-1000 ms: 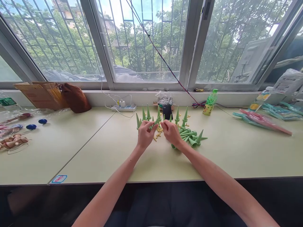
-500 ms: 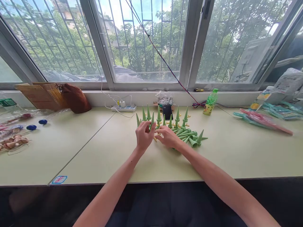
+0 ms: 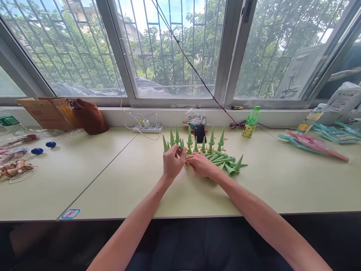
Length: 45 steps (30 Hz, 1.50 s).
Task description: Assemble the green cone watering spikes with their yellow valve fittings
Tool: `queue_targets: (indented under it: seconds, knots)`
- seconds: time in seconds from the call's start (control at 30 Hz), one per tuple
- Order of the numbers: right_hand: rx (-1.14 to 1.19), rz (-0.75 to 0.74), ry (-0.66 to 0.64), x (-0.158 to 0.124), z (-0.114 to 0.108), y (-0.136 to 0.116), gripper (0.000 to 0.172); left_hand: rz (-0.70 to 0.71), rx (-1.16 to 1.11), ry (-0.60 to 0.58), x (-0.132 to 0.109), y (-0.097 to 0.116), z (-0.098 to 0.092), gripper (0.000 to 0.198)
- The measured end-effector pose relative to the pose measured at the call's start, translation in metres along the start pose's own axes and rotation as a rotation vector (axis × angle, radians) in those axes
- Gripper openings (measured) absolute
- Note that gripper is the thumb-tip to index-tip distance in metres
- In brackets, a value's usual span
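My left hand is closed around a green plastic watering spike, whose pointed tip sticks up past the fingers. Right beside it, my right hand has its fingers pinched together at the lower part of that spike, where a bit of yellow shows; the fingers hide the exact grip. Several green spikes with yellow valves stand upright behind the hands, among them one spike at the right. A pile of loose green spikes lies on the table just right of my right hand.
Behind the spikes lie a black phone and a power strip. A green drink bottle stands back right, with plastic-wrapped items farther right. At left are a brown pouch and blue round objects.
My right hand's fingers have closed in and moved slightly left against the spike held in my left hand. That spike's tip sits a little lower and more hidden.
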State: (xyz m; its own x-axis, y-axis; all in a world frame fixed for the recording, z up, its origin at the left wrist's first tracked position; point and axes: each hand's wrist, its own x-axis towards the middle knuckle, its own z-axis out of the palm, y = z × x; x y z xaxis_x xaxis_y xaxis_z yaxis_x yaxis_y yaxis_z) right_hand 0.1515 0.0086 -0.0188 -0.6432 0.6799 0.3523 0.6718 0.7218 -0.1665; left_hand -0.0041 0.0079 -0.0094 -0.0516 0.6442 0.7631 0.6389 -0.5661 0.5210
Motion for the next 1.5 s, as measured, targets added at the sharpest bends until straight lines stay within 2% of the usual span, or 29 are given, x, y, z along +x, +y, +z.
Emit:
queue_targets:
  seconds: [0.27,0.4,0.6,0.8,0.97,1.13,1.27,1.37,1.5]
  knots:
    - [-0.044,0.060,0.014,-0.002,-0.001,0.006,0.027,-0.080,0.121,-0.269,-0.003,-0.007,0.001,0.020]
    - [-0.048,0.094,0.049,-0.001,-0.001,0.005,0.025,-0.113,0.143,-0.323,-0.003,-0.012,0.003,0.020]
    - [-0.072,0.151,0.131,0.003,-0.001,0.001,0.027,-0.134,0.125,-0.347,-0.004,-0.020,0.006,0.018]
    - [-0.059,0.159,0.166,0.004,-0.001,-0.002,0.022,-0.133,0.089,-0.340,-0.004,-0.017,0.005,0.015]
    - [-0.026,0.116,0.108,0.003,0.001,-0.006,0.013,-0.127,0.068,-0.275,-0.003,-0.010,0.002,0.012]
    - [-0.024,0.082,0.062,0.003,0.003,-0.008,0.007,-0.093,0.024,-0.159,-0.003,-0.009,0.002,0.008]
    - [-0.046,0.149,0.086,0.004,0.002,-0.004,0.013,-0.081,0.010,-0.126,-0.003,-0.007,0.002,0.008]
    - [-0.081,0.201,0.111,0.003,-0.001,0.000,0.020,-0.085,0.014,-0.146,-0.002,-0.004,0.002,0.014]
    - [-0.093,0.193,0.079,0.003,0.000,0.001,0.023,-0.020,0.026,-0.266,-0.004,0.000,0.001,0.024]
